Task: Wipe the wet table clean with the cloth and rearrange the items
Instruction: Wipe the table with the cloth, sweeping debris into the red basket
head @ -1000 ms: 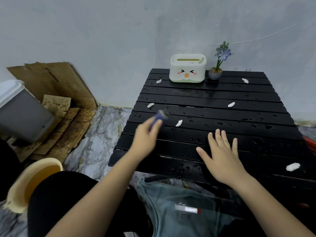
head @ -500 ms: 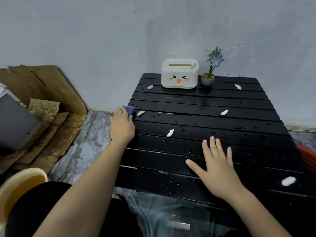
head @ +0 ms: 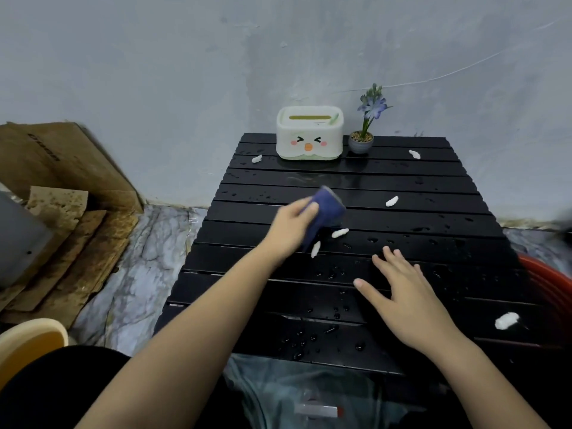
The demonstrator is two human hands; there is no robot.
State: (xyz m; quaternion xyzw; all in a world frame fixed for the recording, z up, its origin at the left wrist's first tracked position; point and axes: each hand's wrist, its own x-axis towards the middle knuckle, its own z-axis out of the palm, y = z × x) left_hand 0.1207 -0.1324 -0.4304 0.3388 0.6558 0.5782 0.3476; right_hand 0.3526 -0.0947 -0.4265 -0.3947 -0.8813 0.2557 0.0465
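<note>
Wiping pass, wet black slatted table (head: pixel 402 187).
Left hand (head: pixel 289 229) clamped on blue folded cloth (head: pixel 325 213), white scraps (head: pixel 340 233) just beyond; right hand (head: pixel 402 292) spread flat, empty, presumably bracing.

The cloth (head: pixel 325 212) is motion-blurred, and the left hand (head: pixel 291 226) beside it hides its near end. Right of the table (head: pixel 402 181), a red tub (head: pixel 554 283) is cut off by the frame edge. Left of the table, a cream basin (head: pixel 31 339) and a grey bin (head: pixel 18 239) are cropped too.

Blue cloth (head: pixel 326 212) gripped above mid-worktop, black slatted worktop (head: pixel 433 243) wet with droplets, tissue box (head: pixel 309 136) and plant (head: pixel 362 140) upright at far edge
</note>
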